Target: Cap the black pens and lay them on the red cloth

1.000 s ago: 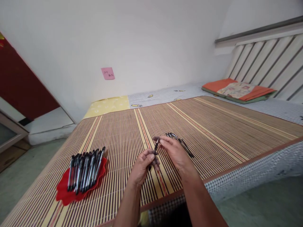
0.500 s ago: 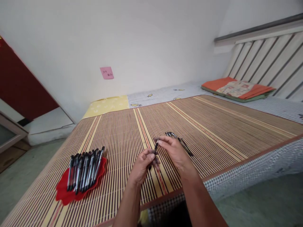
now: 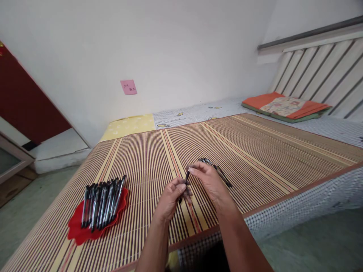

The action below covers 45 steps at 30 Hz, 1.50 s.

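A dark pen (image 3: 187, 176) stands tilted between my two hands, above the striped mat. Its lower part is gripped by my left hand (image 3: 173, 194), with the fingers closed round the barrel. At the upper tip, my right hand (image 3: 206, 179) pinches with thumb and forefinger; whether a small part sits in that pinch is too small to tell. Just behind the right hand lie several dark pens or pen parts (image 3: 224, 175), partly hidden by it. To the left, several clear pens with black ends (image 3: 103, 202) rest side by side on a red scalloped plate (image 3: 76, 226).
A striped bamboo mat (image 3: 141, 162) covers the bed, with checked bedding (image 3: 286, 223) hanging at its front edge. A folded orange cloth (image 3: 256, 101) lies at the back right by the white slatted headboard (image 3: 320, 71). A pink note (image 3: 128, 87) is on the wall.
Both hands keep almost the same pose on the pen. The whole view has shifted very slightly; the plate and the other pens stay where they were on the mat.
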Motion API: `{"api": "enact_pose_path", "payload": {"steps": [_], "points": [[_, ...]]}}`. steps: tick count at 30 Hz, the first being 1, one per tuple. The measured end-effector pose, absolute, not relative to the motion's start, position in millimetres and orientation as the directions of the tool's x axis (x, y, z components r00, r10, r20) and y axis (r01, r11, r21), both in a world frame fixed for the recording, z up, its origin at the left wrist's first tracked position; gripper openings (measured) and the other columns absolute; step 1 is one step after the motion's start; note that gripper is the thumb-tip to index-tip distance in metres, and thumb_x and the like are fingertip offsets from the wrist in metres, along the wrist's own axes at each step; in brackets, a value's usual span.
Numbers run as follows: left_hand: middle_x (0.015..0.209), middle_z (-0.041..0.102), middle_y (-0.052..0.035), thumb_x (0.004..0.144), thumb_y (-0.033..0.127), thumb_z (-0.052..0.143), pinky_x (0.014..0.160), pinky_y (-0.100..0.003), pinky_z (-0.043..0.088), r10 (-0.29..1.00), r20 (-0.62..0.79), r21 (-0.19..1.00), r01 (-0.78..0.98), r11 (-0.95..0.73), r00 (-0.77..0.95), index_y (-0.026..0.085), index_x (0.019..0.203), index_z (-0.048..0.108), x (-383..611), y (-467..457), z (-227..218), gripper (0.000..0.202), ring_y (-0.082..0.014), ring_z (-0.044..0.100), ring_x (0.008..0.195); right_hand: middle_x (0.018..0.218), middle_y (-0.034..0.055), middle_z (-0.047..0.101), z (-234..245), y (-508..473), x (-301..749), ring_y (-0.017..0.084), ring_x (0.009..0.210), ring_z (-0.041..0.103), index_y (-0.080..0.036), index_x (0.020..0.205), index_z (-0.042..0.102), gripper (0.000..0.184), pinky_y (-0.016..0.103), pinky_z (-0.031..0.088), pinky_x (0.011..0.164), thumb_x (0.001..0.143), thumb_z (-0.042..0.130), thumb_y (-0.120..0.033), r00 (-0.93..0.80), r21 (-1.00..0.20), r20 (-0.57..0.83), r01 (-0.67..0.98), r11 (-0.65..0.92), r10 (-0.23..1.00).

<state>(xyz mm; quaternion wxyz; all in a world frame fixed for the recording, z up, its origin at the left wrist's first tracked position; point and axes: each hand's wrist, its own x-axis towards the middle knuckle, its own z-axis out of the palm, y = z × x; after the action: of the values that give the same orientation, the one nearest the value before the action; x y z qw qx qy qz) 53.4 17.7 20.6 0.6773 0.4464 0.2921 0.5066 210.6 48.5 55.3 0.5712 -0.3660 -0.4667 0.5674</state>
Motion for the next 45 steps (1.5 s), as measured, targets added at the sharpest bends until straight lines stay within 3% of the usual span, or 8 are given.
{"api": "enact_pose_path", "payload": {"steps": [5, 12, 26, 32, 39, 45], "points": [[0.073, 0.068, -0.0040, 0.081, 0.036, 0.076, 0.055, -0.023, 0.051, 0.946, 0.056, 0.899, -0.428, 0.091, 0.319, 0.014, 0.093, 0.061, 53.4, 16.7, 21.1, 0.029, -0.0138, 0.062, 0.058, 0.087, 0.0034, 0.073, 54.3, 48.2, 211.3, 0.019, 0.083, 0.062, -0.022, 0.094, 0.077, 0.025, 0.032, 0.047, 0.078, 0.076, 0.075, -0.040, -0.135, -0.953, 0.125, -0.292, 0.081, 0.983], [0.077, 0.072, -0.0069, 0.086, 0.034, 0.071, 0.061, -0.025, 0.051, 0.941, 0.074, 0.927, -0.369, 0.057, 0.330, 0.015, 0.091, 0.059, 51.5, 18.5, 16.2, 0.023, -0.0145, 0.065, 0.058, 0.075, -0.0008, 0.066, 59.9, 44.2, 212.2, 0.016, 0.073, 0.059, -0.021, 0.082, 0.073, 0.020, 0.031, 0.046, 0.074, 0.074, 0.076, -0.040, -0.114, -0.970, 0.110, -0.227, 0.082, 0.987], [0.074, 0.074, -0.0074, 0.074, 0.040, 0.080, 0.063, -0.028, 0.051, 0.979, 0.009, 0.965, -0.260, 0.045, 0.202, 0.016, 0.078, 0.058, 59.8, 19.5, 20.2, 0.033, -0.0167, 0.066, 0.057, 0.063, -0.0031, 0.056, 46.2, 52.0, 205.6, 0.014, 0.060, 0.048, -0.020, 0.077, 0.068, 0.024, 0.028, 0.038, 0.058, 0.075, 0.072, -0.044, -0.033, -0.984, 0.129, -0.124, 0.125, 0.991], [0.076, 0.069, -0.0052, 0.075, 0.038, 0.079, 0.066, -0.024, 0.047, 0.980, -0.003, 0.972, -0.229, 0.050, 0.201, 0.013, 0.084, 0.072, 57.8, 18.8, 18.0, 0.028, -0.0152, 0.062, 0.068, 0.064, -0.0035, 0.057, 42.4, 52.5, 202.5, 0.015, 0.062, 0.050, -0.020, 0.076, 0.067, 0.028, 0.029, 0.040, 0.061, 0.072, 0.076, -0.046, 0.013, -0.977, 0.085, -0.194, 0.086, 0.996], [0.072, 0.064, -0.0037, 0.076, 0.042, 0.080, 0.063, -0.024, 0.043, 0.956, -0.064, 0.930, -0.329, 0.160, 0.286, 0.012, 0.095, 0.076, 55.3, 17.9, 16.6, 0.036, -0.0126, 0.054, 0.063, 0.073, -0.0007, 0.064, 45.0, 52.0, 203.9, 0.014, 0.068, 0.056, -0.019, 0.078, 0.071, 0.029, 0.028, 0.044, 0.067, 0.073, 0.077, -0.047, -0.112, -0.954, 0.073, -0.298, 0.037, 0.991], [0.071, 0.063, -0.0039, 0.067, 0.044, 0.085, 0.061, -0.024, 0.040, 0.980, -0.026, 0.941, -0.327, 0.091, 0.197, 0.011, 0.082, 0.075, 58.2, 16.6, 12.1, 0.037, -0.0125, 0.052, 0.062, 0.070, 0.0002, 0.065, 38.4, 53.9, 200.9, 0.015, 0.067, 0.056, -0.018, 0.074, 0.070, 0.036, 0.028, 0.043, 0.065, 0.066, 0.080, -0.051, -0.081, -0.959, 0.064, -0.280, 0.039, 0.995]]}}
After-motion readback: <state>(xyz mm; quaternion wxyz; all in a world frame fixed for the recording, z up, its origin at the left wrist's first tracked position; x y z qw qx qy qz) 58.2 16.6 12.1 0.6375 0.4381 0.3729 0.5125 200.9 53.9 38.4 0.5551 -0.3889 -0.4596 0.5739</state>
